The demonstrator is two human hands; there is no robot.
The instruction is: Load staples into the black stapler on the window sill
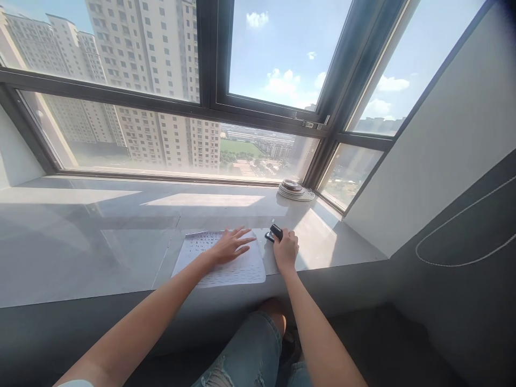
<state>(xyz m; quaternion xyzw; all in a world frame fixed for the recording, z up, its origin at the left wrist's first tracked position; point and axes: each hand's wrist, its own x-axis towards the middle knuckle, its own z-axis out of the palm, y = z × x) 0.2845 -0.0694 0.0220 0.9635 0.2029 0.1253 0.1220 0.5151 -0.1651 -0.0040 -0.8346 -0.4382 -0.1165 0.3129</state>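
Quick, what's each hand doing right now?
Left hand: open, fingers spread over the paper.
Right hand: closed around the black stapler.

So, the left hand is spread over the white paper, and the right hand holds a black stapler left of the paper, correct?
No: in the head view, the black stapler is right of the white paper, not left. The right hand holds it, and the left hand is spread over the paper.
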